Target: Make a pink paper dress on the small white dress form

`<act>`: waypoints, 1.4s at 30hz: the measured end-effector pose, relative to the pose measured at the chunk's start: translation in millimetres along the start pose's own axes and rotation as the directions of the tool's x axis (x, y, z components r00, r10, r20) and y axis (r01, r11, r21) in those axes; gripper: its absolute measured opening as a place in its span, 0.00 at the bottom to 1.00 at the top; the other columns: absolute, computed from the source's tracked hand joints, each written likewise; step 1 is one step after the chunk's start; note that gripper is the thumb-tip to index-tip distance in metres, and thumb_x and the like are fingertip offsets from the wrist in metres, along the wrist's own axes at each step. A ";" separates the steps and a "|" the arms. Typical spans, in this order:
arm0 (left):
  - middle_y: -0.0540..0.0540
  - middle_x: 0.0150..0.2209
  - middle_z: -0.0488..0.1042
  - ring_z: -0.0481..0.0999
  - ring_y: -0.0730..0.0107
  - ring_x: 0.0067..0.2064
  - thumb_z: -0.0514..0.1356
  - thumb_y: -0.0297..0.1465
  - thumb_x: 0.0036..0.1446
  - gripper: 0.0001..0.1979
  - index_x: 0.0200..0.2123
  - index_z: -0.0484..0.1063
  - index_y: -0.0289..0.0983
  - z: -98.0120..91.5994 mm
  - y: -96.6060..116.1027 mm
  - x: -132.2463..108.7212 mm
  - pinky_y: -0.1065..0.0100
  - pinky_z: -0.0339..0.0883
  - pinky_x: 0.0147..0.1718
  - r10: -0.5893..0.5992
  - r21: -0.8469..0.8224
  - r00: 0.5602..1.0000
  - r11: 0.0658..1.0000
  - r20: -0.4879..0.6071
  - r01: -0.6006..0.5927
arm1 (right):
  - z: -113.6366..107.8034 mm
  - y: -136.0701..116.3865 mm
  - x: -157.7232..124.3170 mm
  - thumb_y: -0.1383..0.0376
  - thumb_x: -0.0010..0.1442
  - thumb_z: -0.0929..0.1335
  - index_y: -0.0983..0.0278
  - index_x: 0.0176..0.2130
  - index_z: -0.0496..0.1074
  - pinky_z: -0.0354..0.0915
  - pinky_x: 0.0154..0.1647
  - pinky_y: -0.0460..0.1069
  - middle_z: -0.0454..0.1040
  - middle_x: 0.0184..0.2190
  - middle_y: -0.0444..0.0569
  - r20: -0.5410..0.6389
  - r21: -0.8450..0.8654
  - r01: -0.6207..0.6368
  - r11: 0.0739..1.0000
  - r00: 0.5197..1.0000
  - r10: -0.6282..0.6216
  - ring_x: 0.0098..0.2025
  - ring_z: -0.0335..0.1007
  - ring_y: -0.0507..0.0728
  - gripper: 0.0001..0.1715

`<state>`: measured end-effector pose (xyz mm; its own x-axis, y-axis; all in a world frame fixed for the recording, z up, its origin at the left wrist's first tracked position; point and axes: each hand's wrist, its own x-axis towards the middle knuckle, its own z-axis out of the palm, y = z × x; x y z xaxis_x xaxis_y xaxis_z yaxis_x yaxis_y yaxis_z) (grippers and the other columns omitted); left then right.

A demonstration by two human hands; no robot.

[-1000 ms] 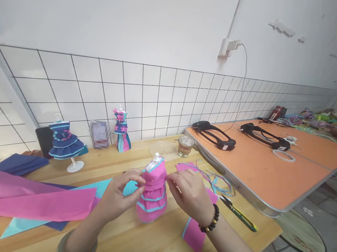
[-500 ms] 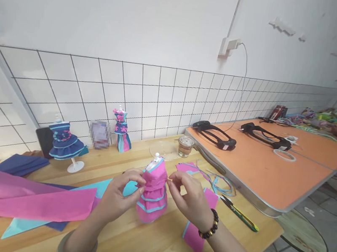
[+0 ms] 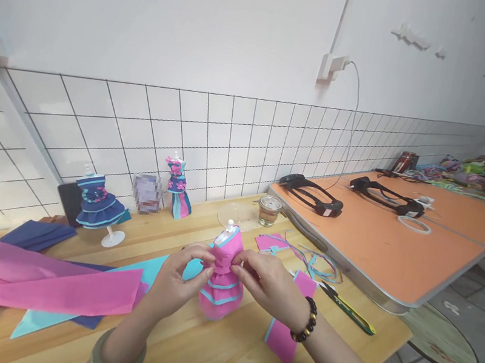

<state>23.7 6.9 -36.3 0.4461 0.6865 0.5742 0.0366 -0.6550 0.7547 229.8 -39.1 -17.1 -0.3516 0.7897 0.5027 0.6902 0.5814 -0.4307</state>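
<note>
A small pink doll dress [image 3: 221, 293] with light-blue trim sits on a white mini mannequin [image 3: 229, 228] in front of me. My left hand [image 3: 184, 276] pinches the dress at the left side of its waist, thumb and forefinger together. On the other side, my right hand [image 3: 267, 282] has its fingertips closed on the waist fabric. Beside the right wrist lies a pink strip with blue edging [image 3: 284, 340], partly covered by the hand. Yellow-and-black thread snips [image 3: 349, 309] rest to the right.
Pink cloth [image 3: 55, 287], light-blue cloth [image 3: 40, 324] and navy cloth [image 3: 34, 234] lie at left. Behind stand a navy dress on a stand [image 3: 98, 205], another small dress [image 3: 178, 187] and a glass cup [image 3: 270, 210]. An orange table [image 3: 397, 249] adjoins at right; another person's hand is far right.
My right hand has moved in to the left and now meets the dress's waist. My left fingertips have also closed in on the fabric. The view has shifted slightly.
</note>
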 end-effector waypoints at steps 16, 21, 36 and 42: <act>0.42 0.37 0.76 0.74 0.62 0.42 0.59 0.29 0.55 0.04 0.33 0.74 0.38 -0.3 0.4 2.7 0.60 0.68 0.43 -0.093 0.009 0.992 0.995 -0.084 0.095 | 6.7 15.5 -11.0 0.60 0.62 0.63 0.62 0.40 0.67 0.64 0.28 0.47 0.67 0.24 0.43 -0.268 0.373 -0.145 0.916 0.929 0.256 0.26 0.65 0.52 0.09; 0.42 0.38 0.76 0.74 0.61 0.45 0.59 0.30 0.54 0.03 0.32 0.74 0.38 2.8 -1.2 1.1 0.59 0.67 0.46 -0.126 -0.034 0.985 0.992 -0.120 0.122 | 10.2 20.2 -10.0 0.59 0.58 0.68 0.61 0.48 0.67 0.67 0.47 0.55 0.73 0.46 0.52 -0.222 0.460 -0.165 0.873 0.930 0.293 0.46 0.70 0.58 0.18; 0.43 0.35 0.75 0.73 0.61 0.41 0.58 0.31 0.55 0.05 0.31 0.74 0.38 5.2 13.8 -2.3 0.60 0.68 0.42 -0.107 0.033 0.984 0.993 -0.141 0.113 | 21.3 30.4 2.7 0.55 0.54 0.71 0.58 0.56 0.63 0.64 0.53 0.58 0.72 0.49 0.53 0.026 0.849 -0.160 0.504 0.965 0.262 0.53 0.68 0.59 0.33; 0.44 0.39 0.71 0.70 0.60 0.46 0.61 0.29 0.53 0.06 0.36 0.71 0.40 9.9 20.0 -9.0 0.57 0.64 0.47 0.001 0.228 0.987 0.973 -0.158 0.035 | 21.8 26.3 0.4 0.55 0.54 0.71 0.59 0.54 0.66 0.64 0.53 0.58 0.72 0.50 0.52 -0.011 0.805 -0.177 0.566 0.950 0.313 0.52 0.68 0.59 0.30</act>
<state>29.2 -15.5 -29.5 0.2989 0.7269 0.6182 0.2552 -0.6851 0.6823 234.0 -19.2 -44.6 -0.1115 0.9297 0.3509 -0.0567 0.3466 -0.9363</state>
